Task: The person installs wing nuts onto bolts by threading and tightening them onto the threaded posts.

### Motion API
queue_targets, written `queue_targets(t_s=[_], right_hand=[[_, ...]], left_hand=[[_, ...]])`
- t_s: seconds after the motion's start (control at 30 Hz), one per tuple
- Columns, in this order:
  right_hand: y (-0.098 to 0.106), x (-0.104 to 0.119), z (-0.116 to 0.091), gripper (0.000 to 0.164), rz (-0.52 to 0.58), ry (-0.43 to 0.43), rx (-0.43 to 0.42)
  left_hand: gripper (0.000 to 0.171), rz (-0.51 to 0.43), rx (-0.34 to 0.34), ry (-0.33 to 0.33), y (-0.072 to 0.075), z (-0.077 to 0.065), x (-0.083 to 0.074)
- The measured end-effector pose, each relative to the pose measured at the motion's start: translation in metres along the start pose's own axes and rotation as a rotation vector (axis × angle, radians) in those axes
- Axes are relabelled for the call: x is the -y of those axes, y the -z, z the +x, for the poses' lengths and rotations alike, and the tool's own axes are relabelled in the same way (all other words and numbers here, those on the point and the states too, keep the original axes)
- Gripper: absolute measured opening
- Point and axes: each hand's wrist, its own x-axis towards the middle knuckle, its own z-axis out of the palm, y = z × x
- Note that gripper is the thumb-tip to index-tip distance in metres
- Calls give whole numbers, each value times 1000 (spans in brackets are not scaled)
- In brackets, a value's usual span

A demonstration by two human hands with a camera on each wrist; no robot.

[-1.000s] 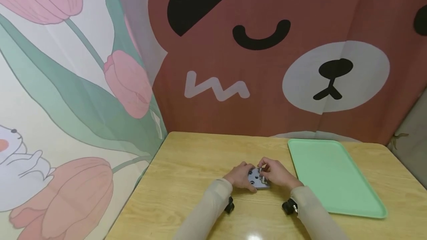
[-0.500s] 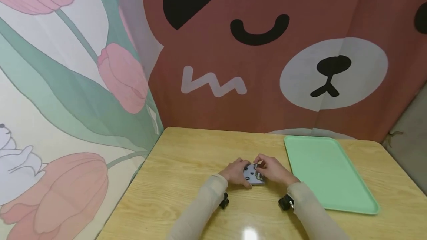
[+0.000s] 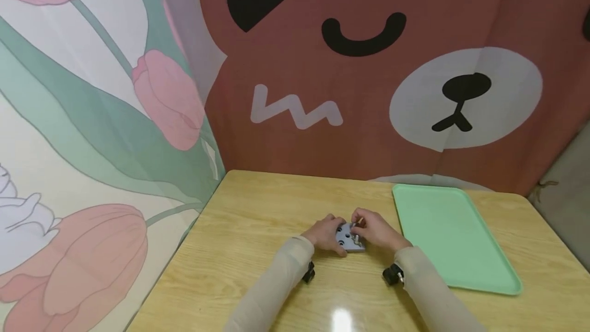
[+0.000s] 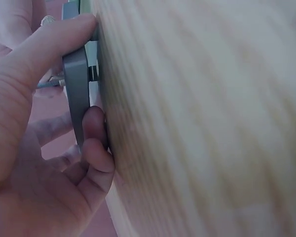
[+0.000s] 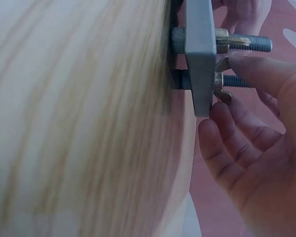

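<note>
A small grey plate (image 3: 349, 245) with dark round holes lies close over the wooden table, gripped at its left side by my left hand (image 3: 326, 234). In the left wrist view, that hand's thumb and curled fingers hold opposite edges of the plate (image 4: 77, 94). Two threaded bolts pass through the plate in the right wrist view, their heads below it. Each bolt carries a brass-coloured wing nut; one wing nut (image 5: 222, 40) sits against the plate's face. My right hand (image 3: 374, 228) pinches the other wing nut (image 5: 224, 95) between thumb and fingers, beside its bolt end (image 5: 236, 81).
To the right of my hands, a light green tray (image 3: 454, 240) lies on the wooden table (image 3: 258, 209). Behind the table hangs a curtain (image 3: 286, 152) with a bear print. A tulip-print curtain (image 3: 106, 168) hangs on the left.
The head view has shifted slightly. My left hand keeps its hold on the plate, while the right hand's fingers have shifted a little at the wing nut.
</note>
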Motion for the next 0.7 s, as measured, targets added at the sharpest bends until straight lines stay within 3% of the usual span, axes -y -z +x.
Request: queue_targets(t_s=[0.4, 0.7], right_hand=[[-2, 0, -1, 15, 18, -40, -10], [4, -1, -1, 7, 37, 1, 12]], left_hand=[[83, 0, 12, 9, -3, 2, -2], [87, 23, 22, 2, 2, 3, -1]])
